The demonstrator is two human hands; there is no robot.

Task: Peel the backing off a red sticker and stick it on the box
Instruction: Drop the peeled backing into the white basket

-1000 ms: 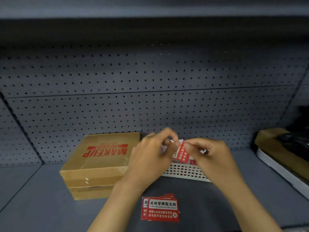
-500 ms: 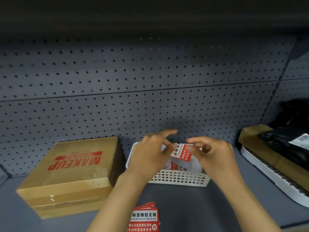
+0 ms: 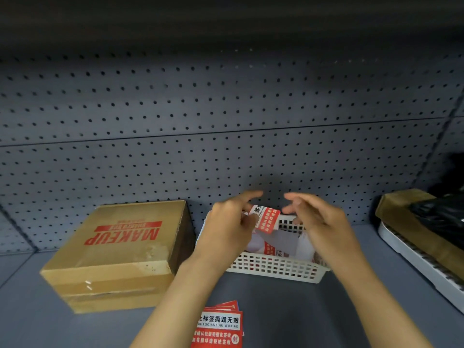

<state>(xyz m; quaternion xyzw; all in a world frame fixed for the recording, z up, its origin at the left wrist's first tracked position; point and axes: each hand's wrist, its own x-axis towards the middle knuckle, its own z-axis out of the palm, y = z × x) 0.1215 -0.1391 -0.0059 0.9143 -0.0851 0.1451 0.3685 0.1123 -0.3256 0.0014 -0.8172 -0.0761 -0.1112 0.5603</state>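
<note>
Box (image 3: 120, 249), brown cardboard printed MAKEUP in red, lies flat on the grey shelf, left of the white lattice basket (image 3: 273, 270). Left hand (image 3: 231, 229) pinches the red sticker (image 3: 266, 219), curled, white text band showing, above the basket. Right hand (image 3: 319, 222), which gripped the sticker 0.5 s ago, has let go, fingers spread, holding nothing. Sticker stack (image 3: 218, 327) at bottom edge.

Shop or stockroom shelving bay: grey metal shelf (image 3: 276, 305) backed by perforated pegboard (image 3: 226, 151). On it, a cardboard box (image 3: 120, 249) printed "MAKEUP"; right of the box, a white mesh basket (image 3: 273, 268).
</note>
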